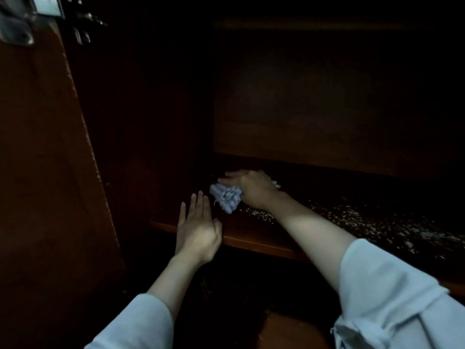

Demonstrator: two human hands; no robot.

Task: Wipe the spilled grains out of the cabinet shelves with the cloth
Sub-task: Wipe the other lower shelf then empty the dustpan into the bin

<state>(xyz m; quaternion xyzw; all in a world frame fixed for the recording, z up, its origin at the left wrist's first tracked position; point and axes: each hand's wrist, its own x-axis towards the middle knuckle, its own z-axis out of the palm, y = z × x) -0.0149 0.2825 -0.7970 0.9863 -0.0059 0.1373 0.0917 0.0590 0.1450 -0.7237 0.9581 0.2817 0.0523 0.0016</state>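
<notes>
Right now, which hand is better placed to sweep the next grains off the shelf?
Right. The right hand grips the cloth beside the grains; the left hand is open, holding nothing.

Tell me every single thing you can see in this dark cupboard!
shelf: one, brown wood, across the middle
grains: many, pale, scattered on the shelf, mostly to the right
cloth: one, white and blue, bunched on the shelf
door: one, reddish brown, open at left
metal fitting: one, silver, top of the door
back panel: one, dark brown, behind the shelf
sleeves: two, pale blue, bottom
left hand: open, at the shelf's front edge
right hand: grips the cloth
</notes>
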